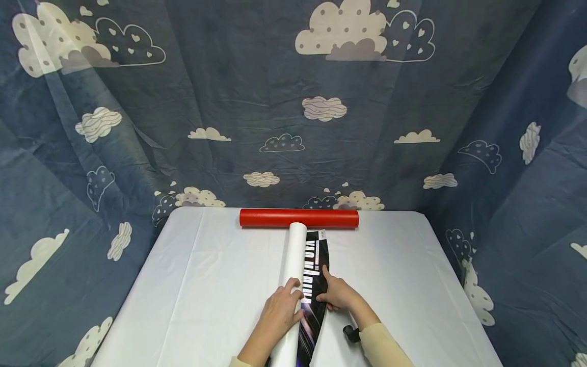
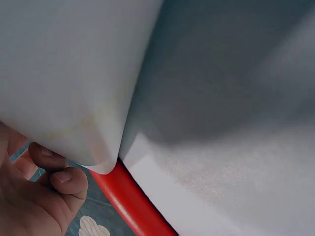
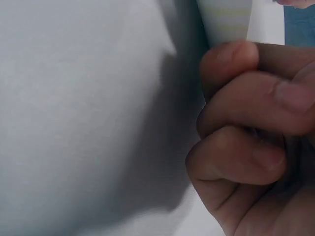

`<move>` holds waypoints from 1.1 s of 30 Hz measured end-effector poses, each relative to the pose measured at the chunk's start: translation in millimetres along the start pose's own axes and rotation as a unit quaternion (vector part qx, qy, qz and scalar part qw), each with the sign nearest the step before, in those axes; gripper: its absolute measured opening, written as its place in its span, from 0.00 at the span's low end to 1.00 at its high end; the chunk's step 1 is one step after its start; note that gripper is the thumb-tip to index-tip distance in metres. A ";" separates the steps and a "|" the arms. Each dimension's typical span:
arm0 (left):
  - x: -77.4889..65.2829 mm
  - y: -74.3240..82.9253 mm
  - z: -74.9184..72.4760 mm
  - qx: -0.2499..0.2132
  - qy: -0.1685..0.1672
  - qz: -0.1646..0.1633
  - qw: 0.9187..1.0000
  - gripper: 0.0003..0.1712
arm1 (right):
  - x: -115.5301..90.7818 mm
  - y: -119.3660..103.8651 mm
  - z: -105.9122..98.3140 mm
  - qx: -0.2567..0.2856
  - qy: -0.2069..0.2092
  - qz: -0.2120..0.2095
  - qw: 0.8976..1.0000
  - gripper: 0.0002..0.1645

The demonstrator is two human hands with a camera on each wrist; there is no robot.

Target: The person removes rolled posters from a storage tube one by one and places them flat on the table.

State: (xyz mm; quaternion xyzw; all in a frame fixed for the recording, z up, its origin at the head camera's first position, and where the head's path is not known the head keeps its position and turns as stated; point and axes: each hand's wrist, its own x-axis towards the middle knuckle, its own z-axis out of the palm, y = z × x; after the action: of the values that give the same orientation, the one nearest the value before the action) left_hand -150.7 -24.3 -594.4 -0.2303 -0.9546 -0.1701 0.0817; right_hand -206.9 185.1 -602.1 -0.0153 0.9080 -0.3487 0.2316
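Note:
A poster (image 1: pixel 295 260) lies partly rolled on the table, its white back outward and a strip of its black-and-purple printed face (image 1: pixel 316 260) showing along the right side. My left hand (image 1: pixel 281 310) holds the roll from the left, thumb and fingers bent over its top. In the left wrist view, bent fingers of the left hand (image 2: pixel 47 191) show beside the white roll (image 2: pixel 64 83). With thumb over the print, my right hand (image 1: pixel 340 294) pinches the poster's free right edge. The right wrist view shows the right hand's curled fingers (image 3: pixel 246 128) close above the white surface.
A red tube (image 1: pixel 270 218) lies crosswise at the table's back edge, just beyond the roll's far end. The white-covered table (image 1: pixel 215 295) is enclosed by a blue cloth (image 1: pixel 238 102) with cloud prints. A small black device (image 1: pixel 351 334) sits at the right wrist.

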 end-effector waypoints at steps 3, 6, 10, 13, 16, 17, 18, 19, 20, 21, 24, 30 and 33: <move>0.0 -0.7 -0.5 0.002 0.012 0.003 1.000 0.19 | -1.2 2.9 1.1 -0.008 0.011 -0.017 1.000 0.62; -0.5 -1.4 -2.0 0.002 0.032 0.009 0.999 0.15 | -1.6 5.3 0.5 -0.016 0.015 -0.018 1.000 0.59; -1.7 -2.9 -3.5 0.003 0.050 0.021 0.999 0.11 | -2.3 5.7 -2.7 -0.030 0.016 -0.010 0.999 0.57; -2.0 -3.8 -3.7 0.003 0.050 0.023 0.998 0.10 | -2.0 5.3 -4.9 -0.042 0.015 -0.010 0.999 0.56; -1.7 -3.9 -3.6 -0.001 0.039 0.018 0.999 0.09 | -1.1 6.4 -5.5 -0.046 0.015 -0.013 0.999 0.55; -1.5 -3.9 -3.3 -0.005 0.033 0.015 0.999 0.08 | -0.7 6.6 -5.6 -0.048 0.016 -0.014 0.999 0.55; -1.4 -3.7 -3.2 -0.008 0.026 0.012 1.000 0.08 | -0.5 7.3 -5.9 -0.048 0.018 -0.013 0.999 0.54; -1.2 -3.5 -3.2 -0.011 0.020 0.009 1.000 0.09 | -0.4 7.6 -6.1 -0.048 0.020 -0.012 0.999 0.54; -0.8 -3.3 -3.3 -0.014 0.014 0.005 1.000 0.10 | 0.0 7.9 -6.4 -0.047 0.023 -0.011 0.999 0.53; -0.4 -3.1 -3.4 -0.016 0.009 0.002 1.000 0.12 | 0.0 8.0 -6.9 -0.048 0.024 -0.009 0.998 0.53; 0.6 -2.5 -3.6 -0.021 0.004 -0.003 1.000 0.12 | -0.9 7.3 -9.1 -0.043 0.025 -0.001 0.999 0.52; 0.9 -2.1 -3.7 -0.017 0.018 0.001 1.000 0.08 | -1.5 7.0 -12.8 -0.037 0.018 0.001 0.999 0.51; 1.1 -1.9 -4.4 -0.017 0.022 0.004 1.000 0.08 | -0.8 8.2 -14.6 -0.046 0.020 0.001 0.999 0.52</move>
State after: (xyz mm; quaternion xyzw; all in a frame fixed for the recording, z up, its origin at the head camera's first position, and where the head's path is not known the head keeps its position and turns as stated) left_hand -152.1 -27.0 -590.6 -0.2314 -0.9487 -0.1911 0.0991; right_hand -211.3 200.6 -597.5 -0.0179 0.9274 -0.3070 0.2128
